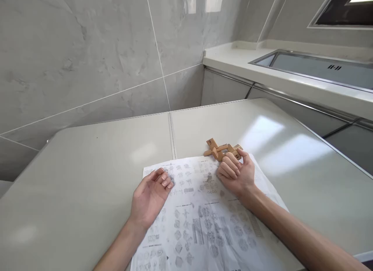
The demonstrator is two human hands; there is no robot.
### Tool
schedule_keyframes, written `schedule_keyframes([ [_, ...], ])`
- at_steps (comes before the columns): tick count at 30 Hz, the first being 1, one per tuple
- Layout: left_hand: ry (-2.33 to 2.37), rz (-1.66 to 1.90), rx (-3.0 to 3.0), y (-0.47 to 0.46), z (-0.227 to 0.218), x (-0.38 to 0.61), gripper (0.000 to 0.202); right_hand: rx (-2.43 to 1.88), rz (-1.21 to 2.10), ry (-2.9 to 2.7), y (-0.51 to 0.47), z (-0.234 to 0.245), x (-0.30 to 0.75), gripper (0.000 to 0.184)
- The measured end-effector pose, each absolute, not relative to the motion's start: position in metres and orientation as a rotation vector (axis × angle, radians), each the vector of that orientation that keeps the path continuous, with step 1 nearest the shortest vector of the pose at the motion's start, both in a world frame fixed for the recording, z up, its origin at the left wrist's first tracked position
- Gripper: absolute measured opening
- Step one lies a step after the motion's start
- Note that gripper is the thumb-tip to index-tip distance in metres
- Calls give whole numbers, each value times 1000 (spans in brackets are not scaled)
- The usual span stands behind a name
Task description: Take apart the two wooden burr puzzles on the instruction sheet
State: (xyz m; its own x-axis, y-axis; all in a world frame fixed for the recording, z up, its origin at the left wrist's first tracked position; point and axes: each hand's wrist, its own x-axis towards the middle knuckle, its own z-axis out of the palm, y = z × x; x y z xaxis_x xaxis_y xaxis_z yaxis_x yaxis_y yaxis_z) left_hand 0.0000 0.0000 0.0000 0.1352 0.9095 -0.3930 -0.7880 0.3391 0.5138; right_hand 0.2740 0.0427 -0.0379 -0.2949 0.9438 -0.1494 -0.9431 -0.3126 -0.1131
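My left hand [151,197] rests palm up at the left edge of a printed paper sheet [201,220], its fingers loosely bent and nothing in it. Toward the right side of the sheet lies my right hand [237,175], also turned up, with the fingers curled in toward the palm and no object seen inside. Several small wooden puzzle pieces [215,149] lie in a loose cluster just beyond the right hand, some with dark numbers on them. The nearest pieces are partly hidden behind its fingers. Small diagrams and text cover the wrinkled sheet.
The pale, glossy table [96,193] has a seam [171,135] across it and bright reflections on the right. A grey tiled wall [87,49] rises behind. At the right stands a white counter [230,57] with an inset sink [305,67] above grey cabinets.
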Motion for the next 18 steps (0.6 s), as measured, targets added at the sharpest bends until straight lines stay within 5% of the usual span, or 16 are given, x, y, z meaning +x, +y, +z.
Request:
schedule_keyframes([
  [18, 724, 1245, 203, -1, 3, 1, 10, -569, 1637, -445, 42, -27, 273, 53],
])
